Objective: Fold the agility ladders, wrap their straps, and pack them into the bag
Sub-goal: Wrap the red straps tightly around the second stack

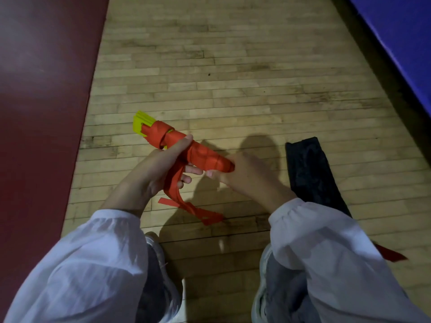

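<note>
A folded agility ladder [142, 123] with stacked yellow rungs is bundled in its orange strap [200, 155], held above the wooden floor. My left hand [161, 166] grips the middle of the bundle, fingers curled round it. My right hand [242, 176] holds the bundle's near end, thumb and fingers round the wrapped strap. Loose strap ends [198, 210] hang below my left hand toward the floor. A flat black bag [312, 176] lies on the floor just right of my right hand.
A dark red mat [42, 113] borders the wooden floor [233, 78] on the left, a blue mat [401, 43] at the upper right. Another orange strap end [394, 255] shows behind my right sleeve. My shoes [161, 264] are below.
</note>
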A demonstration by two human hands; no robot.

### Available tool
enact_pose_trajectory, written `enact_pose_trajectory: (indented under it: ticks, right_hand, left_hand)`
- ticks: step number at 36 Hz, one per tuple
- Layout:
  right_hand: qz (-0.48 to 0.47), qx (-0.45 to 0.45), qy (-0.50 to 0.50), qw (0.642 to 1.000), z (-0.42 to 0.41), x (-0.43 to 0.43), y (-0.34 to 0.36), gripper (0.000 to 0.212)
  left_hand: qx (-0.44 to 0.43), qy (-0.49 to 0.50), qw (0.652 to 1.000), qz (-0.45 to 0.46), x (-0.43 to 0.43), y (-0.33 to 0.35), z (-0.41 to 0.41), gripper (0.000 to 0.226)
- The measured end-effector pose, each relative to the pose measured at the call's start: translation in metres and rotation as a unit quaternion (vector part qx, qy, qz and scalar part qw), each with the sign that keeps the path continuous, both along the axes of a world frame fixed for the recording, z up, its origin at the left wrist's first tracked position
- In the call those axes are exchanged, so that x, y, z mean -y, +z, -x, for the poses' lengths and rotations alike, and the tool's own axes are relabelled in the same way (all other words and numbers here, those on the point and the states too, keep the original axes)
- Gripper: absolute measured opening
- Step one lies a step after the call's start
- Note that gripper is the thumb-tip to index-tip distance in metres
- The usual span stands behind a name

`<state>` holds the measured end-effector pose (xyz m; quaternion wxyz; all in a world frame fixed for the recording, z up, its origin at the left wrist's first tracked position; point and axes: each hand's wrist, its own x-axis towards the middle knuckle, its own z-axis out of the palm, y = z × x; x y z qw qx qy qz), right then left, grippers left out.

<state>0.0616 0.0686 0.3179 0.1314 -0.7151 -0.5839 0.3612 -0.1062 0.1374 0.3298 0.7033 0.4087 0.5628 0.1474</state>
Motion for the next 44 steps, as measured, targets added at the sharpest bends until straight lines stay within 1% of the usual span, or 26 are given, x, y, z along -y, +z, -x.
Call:
enact_pose_trajectory:
  ticks: [2,6,8,13,14,16,20,23,26,31,33,36,38,41,42,44]
  right_hand:
    - [-0.009,0.013,0.008,1.0,0.001,-0.001,0.0,0.029]
    - [-0.003,-0.013,0.034,0.999,-0.002,-0.003,0.001,0.036]
    - [0.005,-0.052,0.041,0.998,-0.005,-0.003,0.003,0.048]
    - [0.018,-0.127,0.009,0.992,-0.011,-0.004,0.012,0.083]
    - [0.025,-0.142,0.003,0.99,-0.013,-0.005,0.014,0.086]
    - [0.05,-0.169,-0.004,0.984,-0.017,-0.006,0.017,0.084]
    - [0.123,-0.254,-0.012,0.959,-0.022,-0.006,0.02,0.065]
    - [0.137,-0.276,-0.007,0.951,-0.022,-0.005,0.023,0.053]
    - [0.128,-0.278,-0.009,0.952,-0.021,-0.004,0.026,0.042]
    - [0.109,-0.278,-0.02,0.954,-0.018,-0.007,0.023,0.046]
    - [0.088,-0.266,-0.032,0.96,-0.018,-0.007,0.019,0.05]
    - [0.044,-0.21,-0.037,0.976,-0.016,-0.007,0.014,0.056]
    - [0.027,-0.179,-0.038,0.983,-0.015,-0.008,0.011,0.055]
    - [-0.001,-0.123,-0.047,0.991,-0.014,-0.008,0.006,0.061]
    - [-0.011,-0.102,-0.047,0.994,-0.014,-0.007,0.005,0.062]
    - [-0.021,-0.078,-0.037,0.996,-0.014,-0.006,0.002,0.056]
  left_hand:
    - [0.002,0.015,1.0,-0.006,0.0,-0.001,-0.001,0.044]
    - [-0.001,0.028,0.999,-0.014,-0.001,0.001,-0.001,0.039]
    - [-0.002,0.031,0.999,-0.025,-0.001,0.002,0.0,0.038]
    - [-0.012,0.018,0.997,-0.076,-0.002,0.009,0.0,0.041]
    - [-0.011,0.014,0.996,-0.084,-0.002,0.011,0.0,0.042]
    - [-0.007,0.007,0.995,-0.095,0.0,0.013,0.0,0.043]
    - [0.003,-0.006,0.994,-0.109,0.003,0.016,-0.003,0.042]
    - [0.009,-0.01,0.994,-0.105,0.003,0.017,-0.003,0.042]
    - [0.022,-0.016,0.996,-0.088,0.003,0.017,-0.003,0.043]
    - [0.042,-0.006,0.997,-0.071,0.003,0.018,-0.002,0.045]
    - [0.04,-0.001,0.997,-0.059,0.002,0.017,-0.001,0.051]
    - [0.029,-0.007,0.998,-0.049,0.002,0.016,0.0,0.055]
    - [0.028,-0.005,0.999,-0.044,0.002,0.016,0.001,0.053]
    - [0.032,-0.002,0.999,-0.034,0.001,0.015,0.001,0.049]
    - [0.033,-0.002,0.999,-0.032,0.002,0.015,0.001,0.047]
    - [0.035,0.004,0.999,-0.034,0.002,0.016,0.0,0.046]
